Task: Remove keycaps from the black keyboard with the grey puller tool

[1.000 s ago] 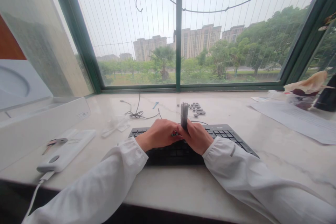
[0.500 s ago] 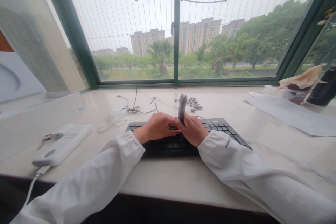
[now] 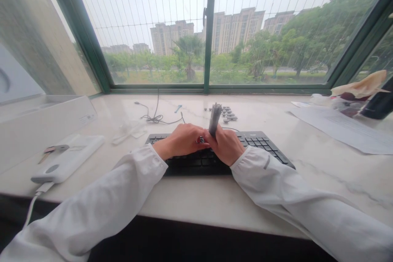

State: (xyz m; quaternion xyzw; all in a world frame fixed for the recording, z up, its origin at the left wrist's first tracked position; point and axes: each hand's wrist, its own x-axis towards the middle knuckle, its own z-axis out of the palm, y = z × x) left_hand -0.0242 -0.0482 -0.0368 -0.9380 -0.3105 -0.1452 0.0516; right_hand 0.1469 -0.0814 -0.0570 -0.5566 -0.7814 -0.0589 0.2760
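On marble sill [image 3: 196, 200], black keyboard [image 3: 260, 141], keys missing.

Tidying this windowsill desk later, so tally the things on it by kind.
Keyboards: 1
Grey tools in the right hand: 1
Power banks: 1
Paper sheets: 1
Loose keycap clusters: 1
Left hand rests on the keyboard.
Total: 5

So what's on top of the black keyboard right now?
Both hands rest on the keyboard: left hand, right hand gripping a grey tool. The keys beneath them are covered.
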